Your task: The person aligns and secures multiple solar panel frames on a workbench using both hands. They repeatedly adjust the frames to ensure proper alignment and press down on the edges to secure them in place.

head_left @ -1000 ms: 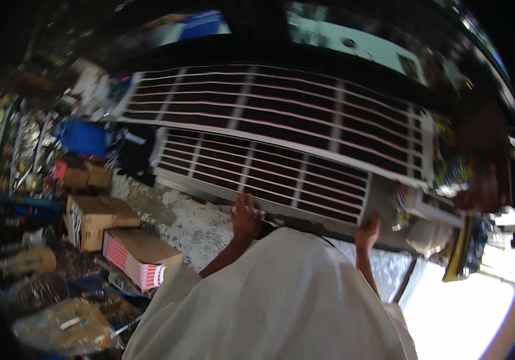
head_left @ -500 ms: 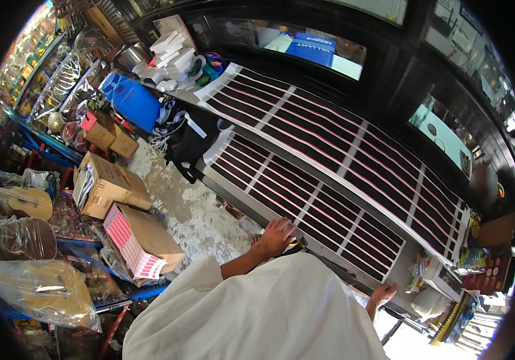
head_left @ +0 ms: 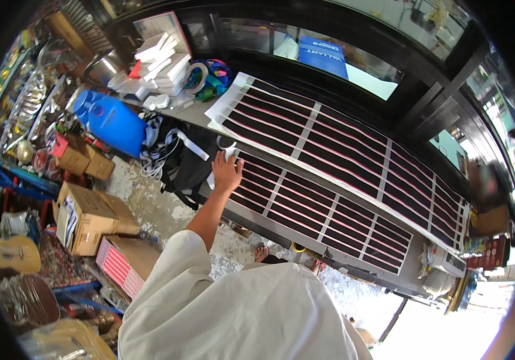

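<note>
Since half a second ago, the left hand [head_left: 227,172] has been moved along the striped sheet [head_left: 323,162] toward its left end, and the right hand, then seen at the sheet's lower right, is no longer in view. The left hand is now laid at the front edge of the desk [head_left: 192,114], where the sheet folds over that edge and hangs down the front. Its fingers [head_left: 234,157] are stretched out and loosely spread, flat against the sheet beside a small white roll [head_left: 228,146]; whether anything is pinched under them cannot be told. The sheet, white with dark bands and thin red lines, is spread along the desk from its left end to its far right end.

At the left end of the desk, white boxes [head_left: 161,57] are stacked, with rolls of tape [head_left: 200,75] just beside them. On the floor below, a blue barrel [head_left: 113,123] is seen beside a black bag [head_left: 185,159]. Nearer the left edge of the view, open cardboard boxes [head_left: 92,216] are set on the floor.
</note>
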`<state>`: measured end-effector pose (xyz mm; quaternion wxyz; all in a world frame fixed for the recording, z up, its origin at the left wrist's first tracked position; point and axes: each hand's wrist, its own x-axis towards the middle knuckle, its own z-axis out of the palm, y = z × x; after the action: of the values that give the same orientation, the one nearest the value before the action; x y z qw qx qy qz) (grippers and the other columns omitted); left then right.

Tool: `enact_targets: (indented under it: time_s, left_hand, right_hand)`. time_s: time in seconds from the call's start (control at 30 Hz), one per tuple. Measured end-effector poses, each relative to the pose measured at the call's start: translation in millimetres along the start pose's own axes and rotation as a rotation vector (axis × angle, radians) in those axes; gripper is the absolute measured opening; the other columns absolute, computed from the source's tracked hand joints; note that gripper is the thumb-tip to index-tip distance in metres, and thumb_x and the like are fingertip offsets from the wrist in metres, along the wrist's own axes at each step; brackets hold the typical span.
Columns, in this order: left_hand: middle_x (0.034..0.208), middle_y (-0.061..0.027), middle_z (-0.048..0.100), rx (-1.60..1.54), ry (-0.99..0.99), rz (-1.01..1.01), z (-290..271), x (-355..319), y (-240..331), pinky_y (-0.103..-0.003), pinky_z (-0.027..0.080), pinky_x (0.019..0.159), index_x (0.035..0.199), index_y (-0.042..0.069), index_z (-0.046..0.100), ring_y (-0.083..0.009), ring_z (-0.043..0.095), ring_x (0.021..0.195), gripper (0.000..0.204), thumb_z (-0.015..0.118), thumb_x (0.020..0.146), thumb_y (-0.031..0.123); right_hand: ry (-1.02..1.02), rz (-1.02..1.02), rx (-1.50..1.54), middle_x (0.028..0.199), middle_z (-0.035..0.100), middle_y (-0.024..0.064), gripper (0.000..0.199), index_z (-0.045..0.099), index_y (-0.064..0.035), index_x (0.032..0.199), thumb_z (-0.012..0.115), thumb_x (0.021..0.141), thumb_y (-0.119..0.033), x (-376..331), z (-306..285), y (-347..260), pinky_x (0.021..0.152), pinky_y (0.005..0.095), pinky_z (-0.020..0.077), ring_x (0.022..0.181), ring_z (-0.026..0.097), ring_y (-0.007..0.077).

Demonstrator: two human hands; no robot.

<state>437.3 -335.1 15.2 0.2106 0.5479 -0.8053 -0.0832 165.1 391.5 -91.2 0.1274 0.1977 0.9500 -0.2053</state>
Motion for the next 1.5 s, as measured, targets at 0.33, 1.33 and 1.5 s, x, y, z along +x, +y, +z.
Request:
enact_targets:
  time_s: [0.33,1.33,1.5]
  left_hand:
    - [0.175,-0.0195,0.040,0.197,-0.380,-0.109,59,92,-33,-0.075,0.024,0.129,0.160,0.008,0.056,-0.0436,0.031,0.165,0.073,0.055,0.109,0.060]
    - [0.114,-0.0120,0.070,-0.712,-0.470,-0.141,29,-364,415,-0.035,0.056,0.087,0.157,0.002,0.049,-0.0189,0.067,0.095,0.057,0.068,0.103,0.002]
    - [0.113,-0.0132,0.071,-0.715,-0.489,-0.204,27,-415,453,-0.037,0.057,0.087,0.160,0.002,0.046,-0.0215,0.070,0.096,0.063,0.071,0.103,0.008]
  right_hand:
    - [-0.345,-0.089,-0.172,0.130,0.075,0.0255,0.041,0.071,-0.0039,0.136,0.064,0.104,-0.030,-57,-17,52,0.099,0.0519,0.0581,0.117,0.073,0.0439]
    - [-0.096,-0.990,0.371,0.095,0.073,0.0170,0.022,0.069,-0.0029,0.116,0.067,0.094,0.003,279,-144,-128,0.075,0.0436,0.0581,0.083,0.073,0.0326]
    - [-0.217,-1.095,0.387,0.095,0.071,0.0159,0.024,0.068,-0.0026,0.117,0.071,0.094,0.002,301,-139,-120,0.072,0.0417,0.0584,0.078,0.072,0.0291]
